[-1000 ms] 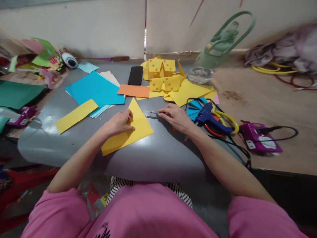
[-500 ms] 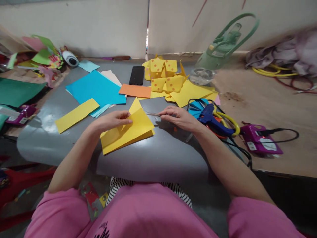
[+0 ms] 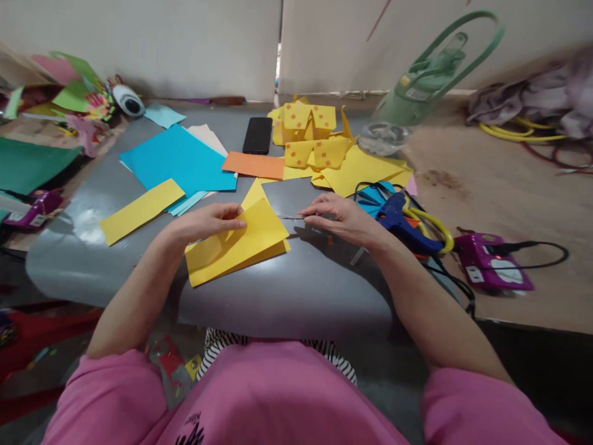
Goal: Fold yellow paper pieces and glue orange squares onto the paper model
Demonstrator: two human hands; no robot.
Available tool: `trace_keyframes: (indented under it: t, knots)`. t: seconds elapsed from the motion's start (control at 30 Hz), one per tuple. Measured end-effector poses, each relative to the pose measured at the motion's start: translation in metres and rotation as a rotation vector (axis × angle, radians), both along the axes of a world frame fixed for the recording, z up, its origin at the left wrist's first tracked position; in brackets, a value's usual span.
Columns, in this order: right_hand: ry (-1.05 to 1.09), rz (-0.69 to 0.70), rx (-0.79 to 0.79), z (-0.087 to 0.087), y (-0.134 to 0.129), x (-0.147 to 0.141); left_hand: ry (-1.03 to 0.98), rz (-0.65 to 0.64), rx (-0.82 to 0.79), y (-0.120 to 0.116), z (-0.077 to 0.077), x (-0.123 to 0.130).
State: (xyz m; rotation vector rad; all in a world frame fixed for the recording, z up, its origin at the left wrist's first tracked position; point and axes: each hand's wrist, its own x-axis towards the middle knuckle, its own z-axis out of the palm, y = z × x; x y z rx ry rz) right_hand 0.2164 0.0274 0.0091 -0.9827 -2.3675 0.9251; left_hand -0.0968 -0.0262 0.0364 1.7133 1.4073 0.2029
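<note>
The left hand (image 3: 215, 224) pinches folded yellow paper (image 3: 238, 241) (its near layers slightly parted) at the near middle; to the right, the right hand (image 3: 340, 217) grips tweezers (image 3: 291, 217), fingers nearly closed.

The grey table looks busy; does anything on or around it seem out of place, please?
A brown smudge marks the tan surface at right, perhaps a stain, and red and yellow scraps lie on the floor, like dropped offcuts. The folded yellow sheet shows no visible damage.

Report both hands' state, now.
Left hand: closed on the folded yellow paper sheet.
Right hand: closed on a thin metal tool.
</note>
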Motion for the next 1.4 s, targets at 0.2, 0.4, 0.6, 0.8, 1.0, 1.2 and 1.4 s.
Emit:
trace_keyframes:
  t: [0.2,0.4,0.6,0.8,1.0,1.2,1.4]
  knots:
    - [-0.069,0.083,-0.018,0.001,0.004,0.004,0.067,0.001,0.023,0.002,0.001,0.003]
    - [-0.077,0.075,0.002,0.013,0.005,0.013,0.078,-0.002,0.015,0.003,0.005,0.005]
    - [-0.098,0.078,0.035,0.014,0.005,0.014,0.023,0.022,-0.016,0.003,0.001,0.004]
    - [-0.141,0.136,0.052,0.004,0.006,0.01,0.06,0.032,-0.043,0.005,0.001,0.008]
    - [-0.268,0.207,0.123,-0.007,-0.007,-0.011,0.323,0.026,0.13,0.005,-0.004,0.025]
    - [-0.303,0.204,0.183,-0.014,-0.015,-0.019,0.392,-0.052,0.306,0.006,-0.019,0.034]
    - [-0.331,0.203,0.181,-0.011,-0.012,-0.015,0.335,-0.004,0.33,0.007,-0.026,0.029]
